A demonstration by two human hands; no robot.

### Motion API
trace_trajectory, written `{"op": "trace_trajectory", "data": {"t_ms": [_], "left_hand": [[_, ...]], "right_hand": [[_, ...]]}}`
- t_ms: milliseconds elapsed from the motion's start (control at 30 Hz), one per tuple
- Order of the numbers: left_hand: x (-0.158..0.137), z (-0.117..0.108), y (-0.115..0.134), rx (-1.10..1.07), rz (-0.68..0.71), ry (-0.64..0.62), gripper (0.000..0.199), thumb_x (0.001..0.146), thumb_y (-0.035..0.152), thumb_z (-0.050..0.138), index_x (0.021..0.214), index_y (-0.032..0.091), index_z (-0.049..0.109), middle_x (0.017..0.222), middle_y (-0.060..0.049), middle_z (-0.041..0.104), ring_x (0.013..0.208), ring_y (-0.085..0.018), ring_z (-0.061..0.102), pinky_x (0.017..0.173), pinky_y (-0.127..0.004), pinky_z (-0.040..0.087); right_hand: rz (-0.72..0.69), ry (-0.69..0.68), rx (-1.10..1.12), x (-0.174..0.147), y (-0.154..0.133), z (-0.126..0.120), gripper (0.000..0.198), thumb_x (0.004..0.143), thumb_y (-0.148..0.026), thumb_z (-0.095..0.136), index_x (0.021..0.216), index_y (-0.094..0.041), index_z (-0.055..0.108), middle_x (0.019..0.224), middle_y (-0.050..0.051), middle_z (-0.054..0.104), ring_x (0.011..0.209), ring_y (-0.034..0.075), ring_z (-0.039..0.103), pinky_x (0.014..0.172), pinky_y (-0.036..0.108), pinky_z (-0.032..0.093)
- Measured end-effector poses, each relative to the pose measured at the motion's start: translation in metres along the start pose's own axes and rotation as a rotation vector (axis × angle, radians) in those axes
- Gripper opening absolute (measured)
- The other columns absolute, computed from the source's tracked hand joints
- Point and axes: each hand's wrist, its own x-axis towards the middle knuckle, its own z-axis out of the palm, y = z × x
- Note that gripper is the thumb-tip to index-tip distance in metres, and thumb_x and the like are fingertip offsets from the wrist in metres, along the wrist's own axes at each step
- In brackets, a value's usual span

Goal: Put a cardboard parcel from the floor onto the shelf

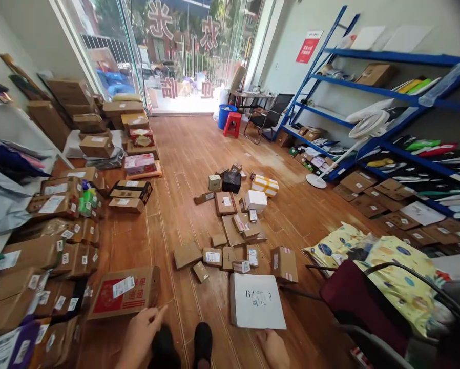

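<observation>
- left hand (140,335) at the bottom edge, just left of the white flat box (257,301); fingers loosely spread, thumb and forefinger tip reaching toward the lower right corner of the red-printed carton (124,292); close to it, contact not clear; nothing gripped
- right hand (274,348) directly below the white flat box, knuckles showing, fingertips near its front edge; whether the fingers are curled or apart, cannot tell; holds nothing visible
- two black shoes (184,348) between the hands, left of the white box
- white flat box lies flat on the wooden floor (176,205), printed face up; a brown cube carton (284,264) just beyond its right corner
- judged step: hands coming down to parcels, neither lifted yet; the next move would call for closing fingers on a carton edge and getting under it, since both lie flat on the boards
- beyond the white box, a scatter of small parcels (230,225); further still a black box (231,181) and a yellow-taped one (265,185)
- left of the white box, stacked labelled cartons (57,256) along the wall; right of it, a patterned cloth (391,266) and blue shelving (387,92)
- far beyond, a red stool (232,124) by the glass front (184,51)
</observation>
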Motion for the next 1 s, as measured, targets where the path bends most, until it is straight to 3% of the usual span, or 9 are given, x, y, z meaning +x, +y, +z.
{"op": "trace_trajectory", "data": {"t_ms": [133, 233, 300, 400, 500, 667, 800, 867, 1000], "left_hand": [[0.07, 0.049, 0.003, 0.127, 0.078, -0.235, 0.043, 0.076, 0.051, 0.037, 0.076, 0.02, 0.067, 0.078, -0.006, 0.067, 0.077, -0.022, 0.063, 0.077, -0.032, 0.048], [0.129, 0.089, -0.01, 0.301, 0.031, -0.315, 0.047, 0.087, 0.044, 0.034, 0.069, 0.017, 0.067, 0.072, -0.009, 0.066, 0.078, -0.024, 0.064, 0.078, -0.034, 0.047], [0.168, 0.12, -0.027, 0.355, 0.027, -0.333, 0.031, 0.085, 0.03, 0.047, 0.095, 0.015, 0.072, 0.102, -0.01, 0.07, 0.103, -0.023, 0.063, 0.092, -0.03, 0.045], [0.225, 0.175, -0.065, 0.465, -0.054, -0.345, 0.073, 0.075, 0.016, 0.059, 0.145, 0.014, 0.039, 0.142, -0.013, 0.049, 0.133, -0.022, 0.046, 0.108, -0.026, 0.036], [0.281, 0.233, -0.114, 0.62, -0.13, -0.335, 0.088, 0.071, 0.017, 0.065, 0.15, 0.009, 0.028, 0.153, -0.024, 0.032, 0.144, -0.033, 0.031, 0.113, -0.037, 0.032], [0.375, 0.306, -0.177, 0.905, 0.0, -0.346, 0.112, 0.052, 0.005, 0.071, 0.151, 0.019, 0.022, 0.159, -0.024, 0.001, 0.149, -0.037, 0.001, 0.119, -0.057, 0.008], [0.43, 0.331, -0.201, 1.122, 0.204, -0.372, 0.126, 0.044, 0.016, 0.081, 0.151, 0.029, 0.015, 0.157, -0.028, -0.002, 0.146, -0.044, -0.003, 0.113, -0.069, 0.005], [0.448, 0.33, -0.212, 1.047, 0.277, -0.363, 0.127, 0.042, 0.022, 0.081, 0.152, 0.026, 0.017, 0.157, -0.03, 0.0, 0.146, -0.046, -0.002, 0.115, -0.066, 0.008], [0.491, 0.293, -0.23, 0.787, 0.429, -0.421, 0.119, 0.044, 0.028, 0.073, 0.152, 0.017, 0.024, 0.158, -0.029, 0.007, 0.148, -0.042, 0.01, 0.12, -0.051, 0.016]], "right_hand": [[0.035, -0.069, -0.037, 0.051, -0.018, 0.035, 0.017, 0.079, -0.025, 0.061, 0.065, -0.024, 0.051, 0.07, 0.005, 0.067, 0.076, 0.025, 0.067, 0.075, 0.037, 0.049], [0.015, -0.08, -0.105, 0.086, -0.031, 0.085, 0.031, 0.089, -0.037, 0.048, 0.061, -0.023, 0.045, 0.07, 0.008, 0.066, 0.073, 0.026, 0.066, 0.073, 0.035, 0.047], [-0.049, -0.078, -0.162, 0.114, -0.039, 0.126, 0.032, 0.09, -0.041, 0.044, 0.065, -0.022, 0.051, 0.077, 0.009, 0.067, 0.078, 0.026, 0.066, 0.075, 0.035, 0.048], [-0.133, -0.179, -0.255, 0.167, -0.054, 0.191, 0.022, 0.08, -0.03, 0.058, 0.098, -0.018, 0.064, 0.108, 0.012, 0.066, 0.102, 0.028, 0.064, 0.088, 0.035, 0.05], [-0.145, -0.331, -0.39, 0.233, -0.069, 0.251, 0.062, 0.072, -0.022, 0.067, 0.132, -0.01, 0.053, 0.136, 0.017, 0.052, 0.124, 0.033, 0.053, 0.103, 0.041, 0.045], [-0.321, -0.429, -0.56, 0.336, -0.068, 0.338, 0.094, 0.066, -0.017, 0.075, 0.148, -0.004, 0.032, 0.145, 0.024, 0.042, 0.132, 0.038, 0.043, 0.109, 0.048, 0.04], [-0.379, -0.383, -0.474, 0.382, -0.034, 0.419, 0.124, 0.05, -0.027, 0.087, 0.15, 0.001, 0.02, 0.144, 0.031, 0.039, 0.132, 0.046, 0.04, 0.11, 0.056, 0.038], [-0.383, -0.343, -0.459, 0.399, -0.015, 0.451, 0.112, 0.057, -0.018, 0.081, 0.152, -0.005, 0.022, 0.143, 0.029, 0.041, 0.13, 0.045, 0.043, 0.105, 0.056, 0.043], [-0.512, -0.46, -0.479, 0.433, 0.004, 0.449, 0.084, 0.073, -0.003, 0.053, 0.152, -0.017, 0.028, 0.143, 0.024, 0.043, 0.129, 0.039, 0.047, 0.103, 0.053, 0.045]]}}
